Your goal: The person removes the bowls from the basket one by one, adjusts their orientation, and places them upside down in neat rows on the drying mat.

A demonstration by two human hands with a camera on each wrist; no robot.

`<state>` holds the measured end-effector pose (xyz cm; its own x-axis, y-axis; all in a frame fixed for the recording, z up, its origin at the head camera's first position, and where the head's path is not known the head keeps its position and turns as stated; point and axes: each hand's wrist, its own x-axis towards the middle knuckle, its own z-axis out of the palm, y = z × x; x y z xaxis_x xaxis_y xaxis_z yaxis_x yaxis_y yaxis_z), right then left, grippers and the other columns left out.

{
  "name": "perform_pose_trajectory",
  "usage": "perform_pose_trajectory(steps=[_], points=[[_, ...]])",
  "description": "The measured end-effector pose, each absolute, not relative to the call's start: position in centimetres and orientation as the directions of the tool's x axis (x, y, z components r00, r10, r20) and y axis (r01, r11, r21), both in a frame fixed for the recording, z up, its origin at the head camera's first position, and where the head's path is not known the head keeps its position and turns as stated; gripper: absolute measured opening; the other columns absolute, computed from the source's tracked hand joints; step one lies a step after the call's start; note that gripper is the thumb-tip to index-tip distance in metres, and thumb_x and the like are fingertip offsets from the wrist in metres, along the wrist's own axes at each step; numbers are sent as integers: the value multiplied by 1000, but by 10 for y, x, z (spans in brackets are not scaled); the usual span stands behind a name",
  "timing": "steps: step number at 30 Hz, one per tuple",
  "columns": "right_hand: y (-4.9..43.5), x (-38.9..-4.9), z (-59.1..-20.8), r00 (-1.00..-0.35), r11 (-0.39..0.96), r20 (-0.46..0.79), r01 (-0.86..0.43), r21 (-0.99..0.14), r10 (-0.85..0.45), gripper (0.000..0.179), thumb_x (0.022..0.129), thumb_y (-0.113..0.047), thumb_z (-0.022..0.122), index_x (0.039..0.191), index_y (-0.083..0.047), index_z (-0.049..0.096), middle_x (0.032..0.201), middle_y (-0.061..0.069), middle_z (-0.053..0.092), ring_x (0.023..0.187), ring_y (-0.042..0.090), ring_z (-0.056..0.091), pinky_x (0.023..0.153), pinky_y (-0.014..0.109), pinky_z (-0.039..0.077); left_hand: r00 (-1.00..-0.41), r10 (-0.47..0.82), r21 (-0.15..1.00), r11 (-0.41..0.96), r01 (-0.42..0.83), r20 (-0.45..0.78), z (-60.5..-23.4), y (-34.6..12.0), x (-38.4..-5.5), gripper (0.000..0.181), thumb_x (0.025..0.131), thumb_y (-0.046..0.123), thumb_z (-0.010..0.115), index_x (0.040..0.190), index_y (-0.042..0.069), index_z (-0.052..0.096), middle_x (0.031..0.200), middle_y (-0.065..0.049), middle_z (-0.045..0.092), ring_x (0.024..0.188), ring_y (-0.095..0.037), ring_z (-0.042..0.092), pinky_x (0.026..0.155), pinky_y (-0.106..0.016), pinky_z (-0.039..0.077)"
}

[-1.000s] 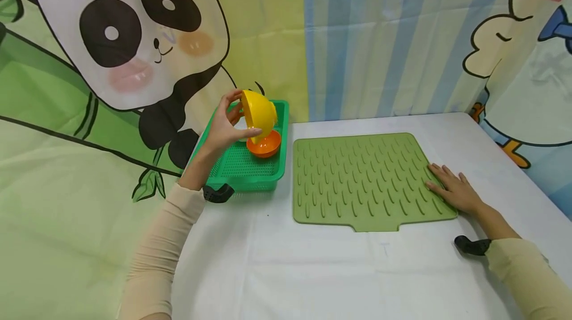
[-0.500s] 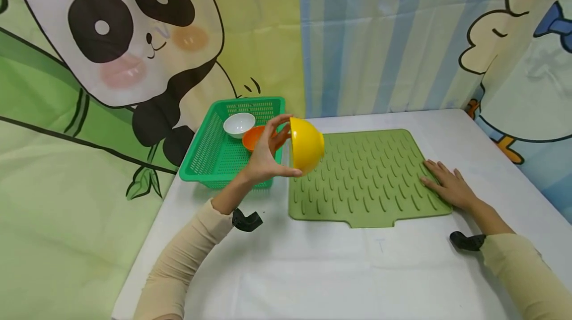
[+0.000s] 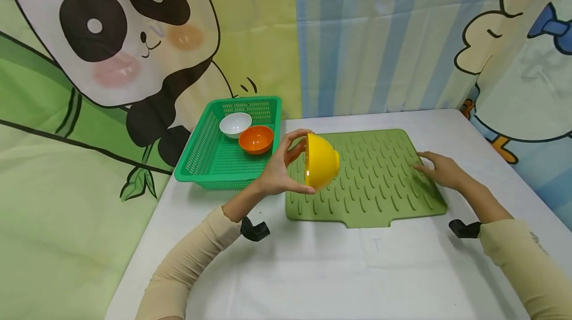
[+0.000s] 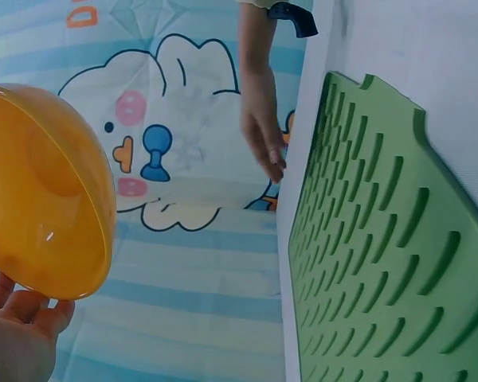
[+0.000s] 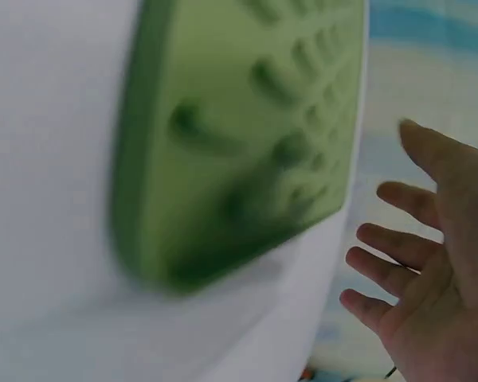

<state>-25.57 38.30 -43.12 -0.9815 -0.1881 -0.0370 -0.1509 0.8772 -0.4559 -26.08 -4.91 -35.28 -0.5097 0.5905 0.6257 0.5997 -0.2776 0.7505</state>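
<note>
My left hand [image 3: 281, 168] grips a yellow bowl [image 3: 322, 161] by its rim, thumb below and fingers above, so the bowl is tipped on its side. In the head view it hangs over the left part of a green ridged mat [image 3: 371, 181]. The left wrist view shows the shiny inside of the yellow bowl [image 4: 44, 191]. Over the mat's right edge hovers my right hand [image 3: 442, 168], holding nothing. From the right wrist view, its fingers [image 5: 406, 247] are spread and lifted off the mat [image 5: 247, 159].
At the back left stands a green perforated basket [image 3: 214, 171]. Inside it a white bowl [image 3: 235, 124] and an orange bowl [image 3: 256, 140] sit side by side. A white cloth [image 3: 330, 270] covers the table. Printed curtains [image 3: 348, 37] hang behind.
My left hand has carried the yellow bowl from above the basket rightward and nearer, to over the mat. My right hand, flat on the mat's right edge before, has lifted off it.
</note>
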Motion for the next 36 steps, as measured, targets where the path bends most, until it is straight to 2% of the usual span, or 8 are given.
perform_pose_trajectory(steps=[5, 9, 11, 15, 18, 22, 27, 36], points=[[311, -248, -401, -977, 682, 78, -196, -705, -199, 53, 99, -34, 41, 136, 4, 40, 131, 30, 43, 115, 46, 43, 91, 58, 37, -505, 578, 740, -294, 604, 642, -347, -46, -259, 109, 61, 42, 84, 140, -1, 21, 142, -15, 30, 133, -29, 31, 105, -45, 27], [246, -236, -385, -946, 153, -24, -28, -988, -324, 62, 99, -41, 33, 142, 3, 27, 138, 25, 37, 118, 33, 48, 98, 45, 38, -493, 574, 730, -305, 612, 654, -343, -42, -256, 109, 62, 42, 83, 139, -2, 20, 142, -22, 27, 133, -29, 30, 106, -46, 26], [220, -228, -379, -897, -156, -87, 170, -973, -432, 68, 98, -46, 31, 145, 3, 17, 141, 23, 32, 119, 29, 48, 100, 41, 36, -486, 576, 724, -304, 619, 658, -342, -41, -255, 108, 63, 42, 83, 139, -3, 19, 142, -23, 26, 133, -28, 29, 106, -46, 26], [183, -212, -371, -772, -521, -105, 516, -680, -627, 74, 95, -54, 32, 146, -5, 11, 139, 19, 35, 120, 30, 47, 104, 41, 29, -472, 571, 710, -316, 629, 672, -339, -41, -254, 109, 63, 41, 82, 138, -4, 18, 142, -23, 25, 134, -30, 28, 107, -46, 24], [166, -201, -370, -707, -599, -23, 615, -513, -707, 69, 94, -57, 32, 143, -9, 24, 135, 20, 41, 125, 34, 41, 107, 41, 22, -468, 565, 704, -325, 631, 680, -337, -45, -254, 109, 63, 40, 82, 138, -5, 18, 142, -21, 26, 133, -31, 28, 107, -46, 22], [150, -186, -371, -692, -638, 41, 640, -428, -721, 67, 94, -57, 32, 139, -8, 34, 137, 20, 40, 130, 35, 34, 109, 41, 19, -462, 566, 702, -333, 630, 683, -337, -48, -253, 108, 64, 39, 82, 138, -5, 18, 142, -22, 25, 133, -33, 28, 108, -46, 21], [139, -175, -371, -720, -675, 57, 616, -406, -691, 66, 95, -54, 32, 139, -5, 32, 139, 16, 39, 130, 33, 35, 109, 40, 20, -455, 566, 697, -341, 631, 688, -335, -50, -253, 108, 64, 39, 82, 137, -6, 18, 142, -22, 25, 134, -34, 26, 108, -46, 21], [138, -174, -370, -727, -683, 77, 596, -422, -683, 61, 98, -48, 27, 131, 1, 44, 132, 16, 45, 124, 28, 43, 108, 36, 21, -452, 564, 693, -342, 634, 691, -336, -50, -254, 107, 65, 39, 82, 137, -7, 18, 143, -21, 25, 134, -35, 26, 107, -47, 21]])
